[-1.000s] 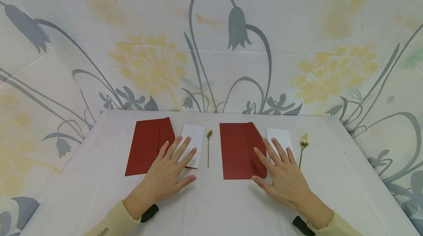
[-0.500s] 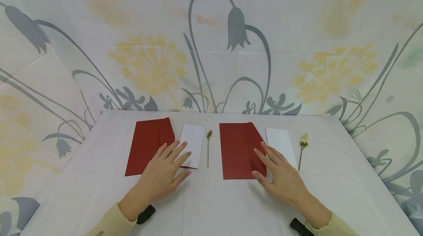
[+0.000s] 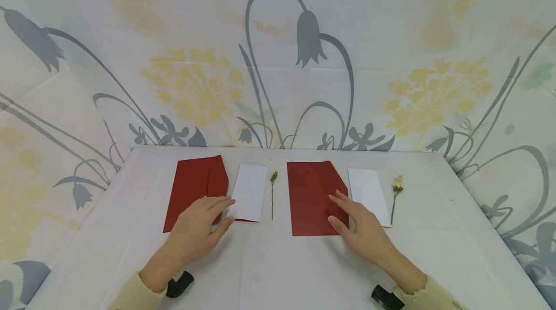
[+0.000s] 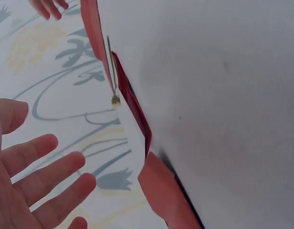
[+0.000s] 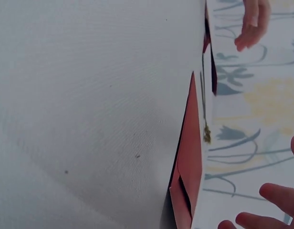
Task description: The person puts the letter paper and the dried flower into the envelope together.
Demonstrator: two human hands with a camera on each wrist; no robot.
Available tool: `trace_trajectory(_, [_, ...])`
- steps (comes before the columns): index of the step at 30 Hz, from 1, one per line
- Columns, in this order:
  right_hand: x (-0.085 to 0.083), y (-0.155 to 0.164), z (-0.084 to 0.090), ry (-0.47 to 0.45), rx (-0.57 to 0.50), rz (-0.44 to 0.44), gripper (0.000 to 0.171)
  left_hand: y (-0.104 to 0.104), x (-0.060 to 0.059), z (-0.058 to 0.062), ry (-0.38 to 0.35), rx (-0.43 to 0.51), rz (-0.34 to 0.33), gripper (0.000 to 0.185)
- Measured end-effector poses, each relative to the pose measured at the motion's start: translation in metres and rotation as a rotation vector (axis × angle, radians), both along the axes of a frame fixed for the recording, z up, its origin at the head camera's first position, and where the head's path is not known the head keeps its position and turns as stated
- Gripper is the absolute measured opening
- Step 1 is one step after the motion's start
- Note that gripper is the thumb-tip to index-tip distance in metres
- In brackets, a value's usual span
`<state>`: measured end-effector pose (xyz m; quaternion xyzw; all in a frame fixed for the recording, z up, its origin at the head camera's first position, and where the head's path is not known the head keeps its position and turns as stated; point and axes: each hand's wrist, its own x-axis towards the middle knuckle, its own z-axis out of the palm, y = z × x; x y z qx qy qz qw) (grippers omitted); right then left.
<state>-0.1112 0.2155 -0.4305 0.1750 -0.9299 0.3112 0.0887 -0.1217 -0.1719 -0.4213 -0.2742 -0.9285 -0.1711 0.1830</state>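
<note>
Two red envelopes lie on the white table, their flaps pointing right. My left hand (image 3: pixel 193 230) is over the lower right part of the left envelope (image 3: pixel 191 191), its fingertips beside a white folded card (image 3: pixel 249 191) with a red lower edge. My right hand (image 3: pixel 365 232) is over the lower right part of the other envelope (image 3: pixel 314 196), close to a second white card (image 3: pixel 369 191). Both hands hold nothing, their fingers loosely bent; the left wrist view shows spread fingers (image 4: pixel 56 164) apart from the papers. Beside each card lies a dried flower, one thin (image 3: pixel 272 189), one paler (image 3: pixel 397 187).
A white cloth (image 3: pixel 278 271) covers the table. Behind its far edge hangs a pale curtain (image 3: pixel 278 83) printed with grey and yellow flowers, which also runs along both sides. A black wrist device (image 3: pixel 180 283) is strapped under the left sleeve, another (image 3: pixel 386 295) under the right.
Both hands have drawn back toward the body, the left also moving left, and their fingers have come closer together. More of both cards shows now. Papers and flowers lie unmoved.
</note>
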Motion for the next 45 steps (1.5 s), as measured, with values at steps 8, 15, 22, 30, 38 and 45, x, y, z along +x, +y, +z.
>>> trace_trajectory(8, [-0.005, -0.005, 0.0, -0.063, -0.14, 0.015, 0.044, -0.017, -0.002, 0.006, -0.144, 0.121, 0.1, 0.033])
trace_trajectory(15, [-0.008, -0.012, 0.002, -0.177, -0.256, -0.003, 0.043, -0.039, -0.008, 0.007, -0.25, 0.203, 0.142, 0.033])
trace_trajectory(22, [-0.015, -0.021, 0.001, -0.221, -0.291, 0.005, 0.038, -0.059, -0.019, 0.008, -0.314, 0.15, 0.151, 0.037])
trace_trajectory(30, [-0.024, -0.038, 0.002, -0.246, -0.35, 0.045, 0.036, -0.077, -0.032, 0.001, -0.39, 0.126, 0.143, 0.046])
trace_trajectory(38, [-0.031, -0.056, 0.001, -0.268, -0.383, 0.054, 0.033, -0.079, -0.036, -0.003, -0.393, 0.05, 0.165, 0.056])
trace_trajectory(45, [-0.036, -0.074, -0.003, -0.287, -0.401, 0.084, 0.03, -0.075, -0.039, -0.006, -0.41, 0.002, 0.171, 0.057])
